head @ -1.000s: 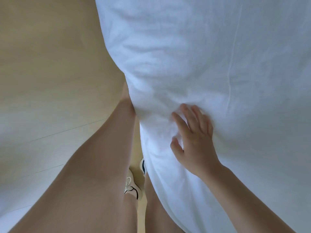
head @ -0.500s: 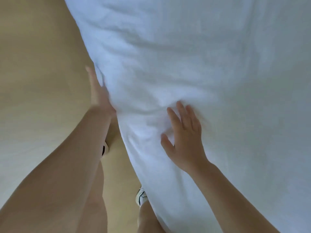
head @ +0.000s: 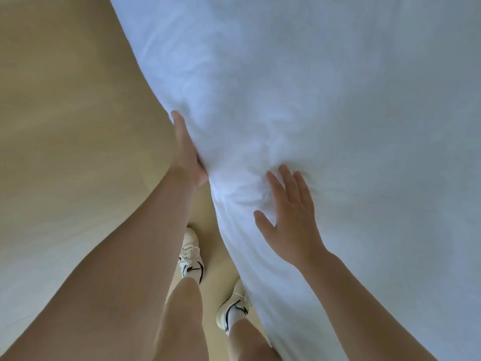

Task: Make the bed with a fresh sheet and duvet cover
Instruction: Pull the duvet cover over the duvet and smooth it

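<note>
You are looking at a plain white sheet (head: 325, 113) with a faint bluish cast, a pale beige floor (head: 65, 126), and white sneakers (head: 191, 259) marked with black curved stripes, worn over white socks.

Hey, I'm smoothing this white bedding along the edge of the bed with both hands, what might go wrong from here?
1. The left hand and right hand both lie flat on the white bedding without gripping it, so pushing may only bunch the cloth; creases already sit between them.
2. The bedding's hanging edge drops right beside the right shoe, so a step might catch it and drag it askew.
</note>
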A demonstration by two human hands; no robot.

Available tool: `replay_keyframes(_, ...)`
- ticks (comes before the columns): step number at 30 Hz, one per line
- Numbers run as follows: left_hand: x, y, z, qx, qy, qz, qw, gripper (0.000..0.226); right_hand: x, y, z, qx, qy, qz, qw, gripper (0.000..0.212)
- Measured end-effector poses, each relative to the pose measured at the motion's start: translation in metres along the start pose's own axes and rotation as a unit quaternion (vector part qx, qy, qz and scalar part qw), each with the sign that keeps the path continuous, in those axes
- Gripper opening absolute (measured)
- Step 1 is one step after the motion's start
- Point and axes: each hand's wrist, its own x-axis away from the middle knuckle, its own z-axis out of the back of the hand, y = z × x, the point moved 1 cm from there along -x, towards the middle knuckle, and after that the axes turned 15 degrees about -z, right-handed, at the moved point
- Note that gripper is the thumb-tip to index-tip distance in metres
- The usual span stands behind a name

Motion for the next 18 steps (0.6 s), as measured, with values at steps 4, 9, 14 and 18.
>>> replay_keyframes(4, -0.032, 0.043, 0.002, -0.083, 0.096, -0.033, 0.991, 0.061, -0.018, -0.013, 0.006, -0.012, -0.002, 0.012, 1.000, 0.071)
replay_keyframes(9, -0.033, 0.058, 0.012, -0.320, 0.217, -0.014, 0.922, 0.064, -0.053, -0.036, 0.020, 0.000, -0.023, 0.040, 0.999, 0.069)
replay_keyframes(14, -0.085, 0.123, -0.022, -0.228, 0.081, -0.016, 0.970, 0.101, -0.106, -0.070, 0.050, 0.002, 0.002, 0.076, 0.997, 0.063)
replay_keyframes(18, -0.127, 0.181, -0.068, -0.118, 0.019, -0.065, 0.991, 0.056, -0.156, -0.098, 0.084, -0.020, 0.023, 0.081, 0.996, 0.067)
